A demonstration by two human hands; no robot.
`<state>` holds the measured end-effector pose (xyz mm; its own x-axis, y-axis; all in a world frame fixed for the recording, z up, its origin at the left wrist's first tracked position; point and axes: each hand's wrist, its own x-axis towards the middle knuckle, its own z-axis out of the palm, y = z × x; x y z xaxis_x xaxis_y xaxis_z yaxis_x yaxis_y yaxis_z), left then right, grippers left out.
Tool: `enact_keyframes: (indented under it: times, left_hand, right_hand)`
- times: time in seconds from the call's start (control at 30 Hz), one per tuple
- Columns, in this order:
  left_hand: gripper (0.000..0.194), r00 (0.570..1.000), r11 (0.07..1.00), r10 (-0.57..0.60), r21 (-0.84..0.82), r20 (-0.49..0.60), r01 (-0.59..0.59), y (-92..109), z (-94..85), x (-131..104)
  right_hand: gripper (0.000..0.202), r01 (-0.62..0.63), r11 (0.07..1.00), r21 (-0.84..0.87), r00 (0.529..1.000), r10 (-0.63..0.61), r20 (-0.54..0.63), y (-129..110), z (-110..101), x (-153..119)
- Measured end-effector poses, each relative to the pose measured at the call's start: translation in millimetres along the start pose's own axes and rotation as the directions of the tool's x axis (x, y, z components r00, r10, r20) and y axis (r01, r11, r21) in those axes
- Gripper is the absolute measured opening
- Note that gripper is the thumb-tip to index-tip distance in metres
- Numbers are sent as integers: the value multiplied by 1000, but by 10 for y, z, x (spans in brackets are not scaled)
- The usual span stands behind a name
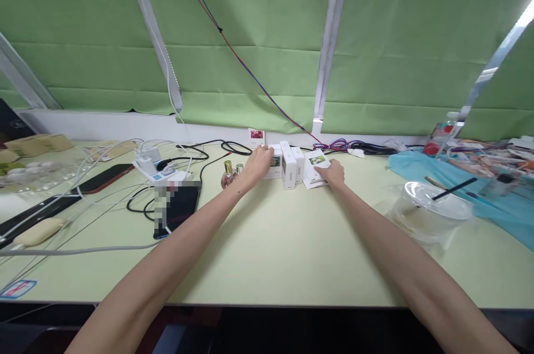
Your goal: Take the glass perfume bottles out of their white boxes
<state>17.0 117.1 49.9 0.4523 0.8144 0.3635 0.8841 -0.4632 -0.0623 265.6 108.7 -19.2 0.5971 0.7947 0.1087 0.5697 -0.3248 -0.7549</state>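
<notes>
Both arms reach forward across the table to a cluster of small white boxes. My left hand (258, 162) is closed at the top left of a white box with a dark green picture (274, 168), its fingers partly hiding it. My right hand (334, 172) grips the right edge of a tilted white box with a white-flower picture (316, 159), thumb on the front. Between the hands, a narrow white box (288, 166) stands upright beside another white box (298, 163). Behind my left hand is a white box with a red picture (256, 136). Small glass bottles with a gold cap (228, 167) stand left of my left wrist.
A black phone (179, 206) and a white power strip (163, 173) with tangled cables lie to the left. At right are a clear lidded tub with a black straw (431, 209), a blue cloth (492, 198) and a plastic bottle (443, 132). Green blinds (258, 25) hang behind.
</notes>
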Motion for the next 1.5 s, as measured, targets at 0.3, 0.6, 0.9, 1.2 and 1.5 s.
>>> enact_keyframes:
  times: [0.3, 0.6, 0.9, 1.2, 1.5]
  left_hand:
    - [20, 1000, 1000, 11, 16, -29, -11, 122, -187, -76]
    - [26, 1000, 999, -27, 24, 9, 27, 298, -470, -405]
    - [27, 986, 978, -124, -152, 113, 141, 271, -630, -606]
    - [45, 849, 668, -376, -526, 372, 527, -122, -421, -892]
    - [45, 887, 606, -323, -648, 330, 462, -242, -35, -1168]
  right_hand:
    - [50, 274, 958, -79, 961, -270, 62, -76, 172, 223]
    - [45, 412, 910, -44, 879, -410, -243, -263, -14, -58]
    - [36, 731, 663, 159, 676, -672, -303, -331, -72, -1101]
    - [31, 482, 857, 181, 753, -511, 413, -310, -210, -1345]
    - [20, 23, 906, 423, 660, -332, 674, -191, -73, -1399]
